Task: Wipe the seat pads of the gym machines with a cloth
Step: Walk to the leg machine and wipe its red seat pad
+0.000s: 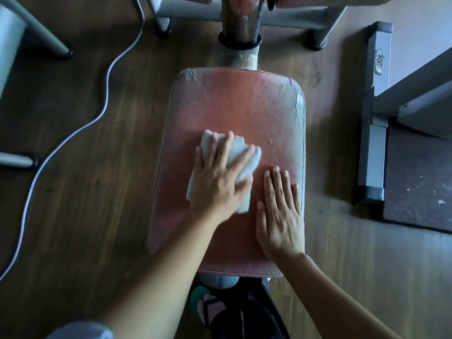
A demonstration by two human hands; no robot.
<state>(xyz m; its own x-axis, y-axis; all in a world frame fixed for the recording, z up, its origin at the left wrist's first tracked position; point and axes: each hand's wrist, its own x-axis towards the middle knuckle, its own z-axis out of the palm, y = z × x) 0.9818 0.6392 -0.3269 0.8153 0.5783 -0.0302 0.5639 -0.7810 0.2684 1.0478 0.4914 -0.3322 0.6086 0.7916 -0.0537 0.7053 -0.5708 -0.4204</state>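
Note:
A worn red seat pad [239, 106] with cracked edges fills the middle of the view, fixed to a metal post [241, 23] at its far end. A folded grey-white cloth [242, 155] lies on the pad's middle. My left hand [217, 182] presses flat on the cloth with fingers spread across it. My right hand [278, 211] rests flat on the bare pad just right of the cloth, near the pad's right edge, holding nothing.
The floor is dark wood. A grey cable [73, 133] snakes along the left. Grey machine frames stand at the left [31, 30], top [318, 20] and right [374, 133], with a dark mat [420, 182] at the right. My sandalled foot [208, 307] is below the pad.

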